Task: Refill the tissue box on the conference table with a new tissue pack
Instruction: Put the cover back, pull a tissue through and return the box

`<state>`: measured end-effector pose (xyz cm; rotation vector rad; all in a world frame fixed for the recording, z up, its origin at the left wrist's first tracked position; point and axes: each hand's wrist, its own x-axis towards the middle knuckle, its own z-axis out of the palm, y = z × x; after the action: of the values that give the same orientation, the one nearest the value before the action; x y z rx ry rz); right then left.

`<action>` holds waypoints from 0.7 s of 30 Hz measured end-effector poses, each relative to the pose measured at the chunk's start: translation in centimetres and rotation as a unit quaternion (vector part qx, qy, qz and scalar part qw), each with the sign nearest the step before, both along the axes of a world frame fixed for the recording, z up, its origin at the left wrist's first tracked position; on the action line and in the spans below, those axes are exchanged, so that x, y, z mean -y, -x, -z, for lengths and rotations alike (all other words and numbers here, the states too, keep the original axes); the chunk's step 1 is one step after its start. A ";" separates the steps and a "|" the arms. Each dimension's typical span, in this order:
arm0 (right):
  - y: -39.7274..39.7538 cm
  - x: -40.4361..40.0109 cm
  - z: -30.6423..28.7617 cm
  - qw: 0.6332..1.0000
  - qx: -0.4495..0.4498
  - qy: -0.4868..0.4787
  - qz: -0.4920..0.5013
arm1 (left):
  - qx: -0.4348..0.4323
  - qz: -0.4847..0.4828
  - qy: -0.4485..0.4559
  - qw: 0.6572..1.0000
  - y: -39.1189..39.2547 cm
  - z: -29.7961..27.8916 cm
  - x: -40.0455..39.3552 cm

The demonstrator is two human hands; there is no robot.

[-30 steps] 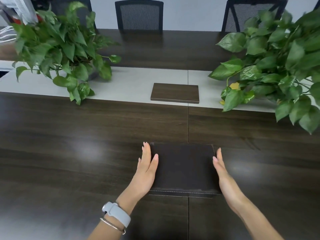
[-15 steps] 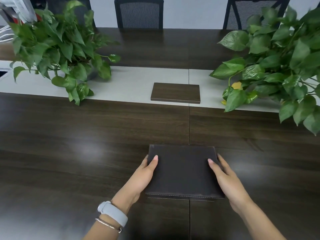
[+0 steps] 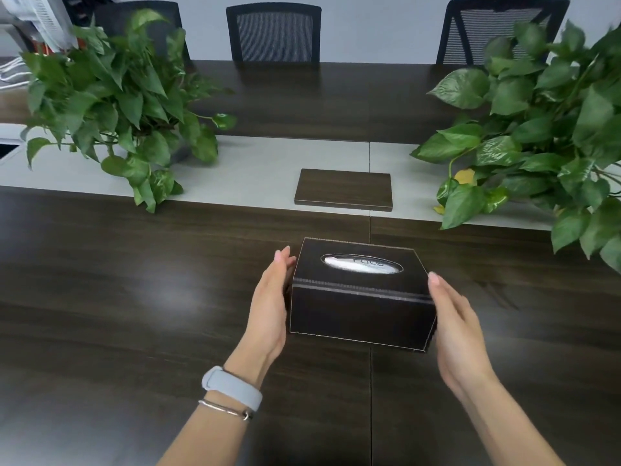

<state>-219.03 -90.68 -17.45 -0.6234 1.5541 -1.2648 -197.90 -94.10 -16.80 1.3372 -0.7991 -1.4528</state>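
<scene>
A dark leather tissue box (image 3: pixel 361 314) with pale stitching sits at the near middle of the dark wooden conference table (image 3: pixel 134 297). Its oval slot faces up. Through the slot shows a white tissue pack (image 3: pixel 361 265) with grey lettering. My left hand (image 3: pixel 272 304) presses flat against the box's left side. My right hand (image 3: pixel 458 331) presses against its right side, so the box is held between both palms. The box looks slightly tilted; I cannot tell whether its base touches the table.
A leafy pot plant (image 3: pixel 111 105) stands at the back left and another (image 3: pixel 544 129) at the right, its leaves hanging near the box. A flat dark wooden panel (image 3: pixel 342 190) lies on the pale centre strip (image 3: pixel 255 169). Mesh chairs (image 3: pixel 274 31) line the far side.
The box showed its plain underside a second ago; both hands closed on its sides and turned it over, so the oval slot now faces up.
</scene>
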 end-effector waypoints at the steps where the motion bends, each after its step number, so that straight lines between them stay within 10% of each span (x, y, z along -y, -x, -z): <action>1: -0.2 -0.1 0.5 1.000 -0.016 0.012 0.013 | 0.013 -0.005 0.014 1.000 0.1 0.4 -0.2; 10: -0.7 -2.1 4.8 0.997 -0.047 0.053 -0.005 | 0.082 -0.044 0.058 0.994 0.3 5.1 -2.0; 14: -0.2 -1.6 4.3 0.975 -0.197 0.074 -0.066 | 0.263 0.003 0.133 0.956 0.3 5.3 -1.3; 21: -1.3 4.1 1.0 0.767 -0.584 0.051 -0.261 | 0.547 0.182 0.252 0.777 2.0 3.5 3.4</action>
<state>-217.70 -94.78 -18.50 -2.0214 2.0023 -0.4445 -199.90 -97.50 -20.34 1.5756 -2.1223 -0.4647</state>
